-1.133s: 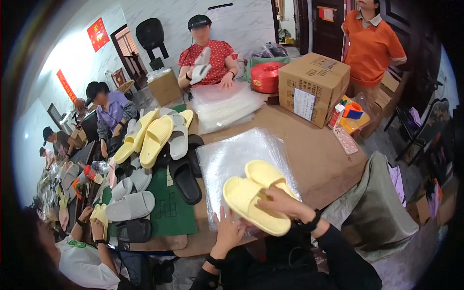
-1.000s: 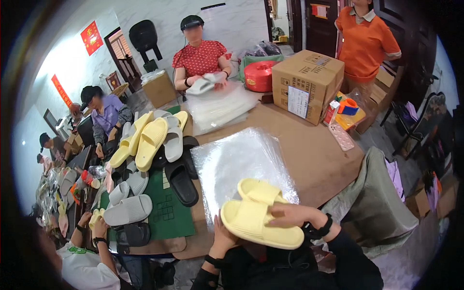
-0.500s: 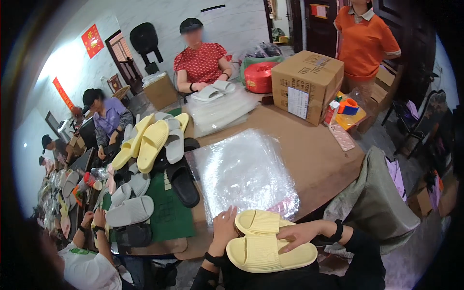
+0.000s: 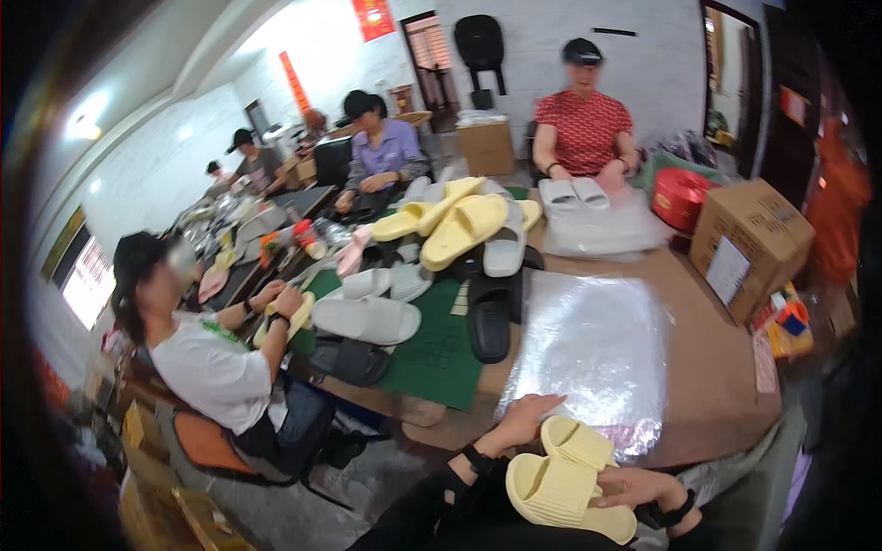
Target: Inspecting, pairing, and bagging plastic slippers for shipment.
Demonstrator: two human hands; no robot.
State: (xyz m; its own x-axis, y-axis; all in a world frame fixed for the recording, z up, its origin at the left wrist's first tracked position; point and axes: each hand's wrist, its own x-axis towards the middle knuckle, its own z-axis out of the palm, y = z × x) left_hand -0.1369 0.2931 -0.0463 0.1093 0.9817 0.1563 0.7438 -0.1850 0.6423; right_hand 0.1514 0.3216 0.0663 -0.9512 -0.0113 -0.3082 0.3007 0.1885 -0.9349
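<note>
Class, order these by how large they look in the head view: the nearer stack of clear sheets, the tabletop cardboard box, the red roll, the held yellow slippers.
1. Clear sheets
2. Cardboard box and yellow slippers: too alike to rank; the slippers are nearer the camera
3. Red roll

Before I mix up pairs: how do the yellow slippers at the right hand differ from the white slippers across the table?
The yellow slippers are in the right hand; the white slippers rest on clear bags. The yellow slippers overlap in view, while the white slippers lie side by side. Both are pairs with broad straps.
</note>
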